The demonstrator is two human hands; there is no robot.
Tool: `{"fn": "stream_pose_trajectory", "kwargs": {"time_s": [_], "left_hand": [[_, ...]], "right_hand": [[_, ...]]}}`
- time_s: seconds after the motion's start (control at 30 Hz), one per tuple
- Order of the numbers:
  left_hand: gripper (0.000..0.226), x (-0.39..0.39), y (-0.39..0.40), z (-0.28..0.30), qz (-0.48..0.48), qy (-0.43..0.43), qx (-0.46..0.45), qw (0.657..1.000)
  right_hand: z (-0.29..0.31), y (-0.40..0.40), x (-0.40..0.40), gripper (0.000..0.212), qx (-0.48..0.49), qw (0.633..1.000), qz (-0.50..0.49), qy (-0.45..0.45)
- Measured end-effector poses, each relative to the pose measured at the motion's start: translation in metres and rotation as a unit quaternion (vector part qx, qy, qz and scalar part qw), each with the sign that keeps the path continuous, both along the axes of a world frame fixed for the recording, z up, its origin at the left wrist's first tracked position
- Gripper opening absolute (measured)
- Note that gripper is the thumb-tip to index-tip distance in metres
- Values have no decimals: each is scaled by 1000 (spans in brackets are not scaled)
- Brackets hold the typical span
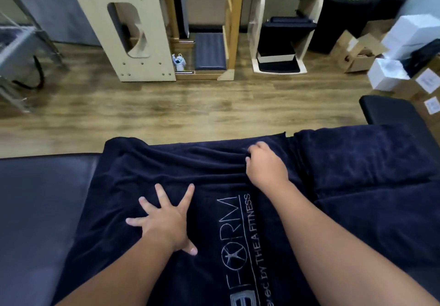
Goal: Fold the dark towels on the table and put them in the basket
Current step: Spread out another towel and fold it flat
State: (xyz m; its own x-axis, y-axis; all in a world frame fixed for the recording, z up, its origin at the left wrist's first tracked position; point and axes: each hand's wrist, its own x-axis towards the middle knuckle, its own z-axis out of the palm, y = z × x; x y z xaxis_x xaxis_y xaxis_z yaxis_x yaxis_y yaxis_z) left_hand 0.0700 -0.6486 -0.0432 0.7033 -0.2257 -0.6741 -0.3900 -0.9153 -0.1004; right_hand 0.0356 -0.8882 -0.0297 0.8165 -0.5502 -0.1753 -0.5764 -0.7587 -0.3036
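Note:
A dark navy towel [181,163] with a pale embroidered logo lies spread over the black padded table [35,198], wrinkled toward its far edge. My left hand [164,220] lies flat on the towel with its fingers spread wide, left of the logo. My right hand [264,165] rests farther away near the towel's far edge, its fingers curled into a fold of the cloth. More dark towel fabric [369,174] lies bunched on the right side of the table. No basket is in view.
Beyond the table is a wooden floor [166,105]. Pale wooden exercise equipment [133,32] and a white stand [281,44] line the far wall. Cardboard and white boxes [390,55] are stacked at the right, behind a black padded bench end [385,108].

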Motion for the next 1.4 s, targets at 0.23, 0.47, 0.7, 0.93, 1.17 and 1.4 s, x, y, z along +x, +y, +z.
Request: {"fn": "stream_pose_trajectory", "kwargs": {"time_s": [0.23,0.47,0.7,0.93,1.17,1.4], "left_hand": [[157,1,0,-1,-14,0,4,1000],[157,1,-2,1,-6,7,7,1000],[158,2,-2,-1,-5,5,3,1000],[158,2,-2,-3,-7,-4,6,1000],[157,4,4,-1,-38,-16,-10,999],[121,13,39,17,-131,-17,-72,989]], "right_hand": [[4,-22,48,30,-8,994,20,108],[13,-33,56,20,-39,995,-28,88],[1,-42,63,35,-12,990,-138,-16],[-24,56,48,62,-20,991,100,89],[-49,107,40,68,-19,993,79,81],[-29,121,55,71,14,989,25,147]]}}
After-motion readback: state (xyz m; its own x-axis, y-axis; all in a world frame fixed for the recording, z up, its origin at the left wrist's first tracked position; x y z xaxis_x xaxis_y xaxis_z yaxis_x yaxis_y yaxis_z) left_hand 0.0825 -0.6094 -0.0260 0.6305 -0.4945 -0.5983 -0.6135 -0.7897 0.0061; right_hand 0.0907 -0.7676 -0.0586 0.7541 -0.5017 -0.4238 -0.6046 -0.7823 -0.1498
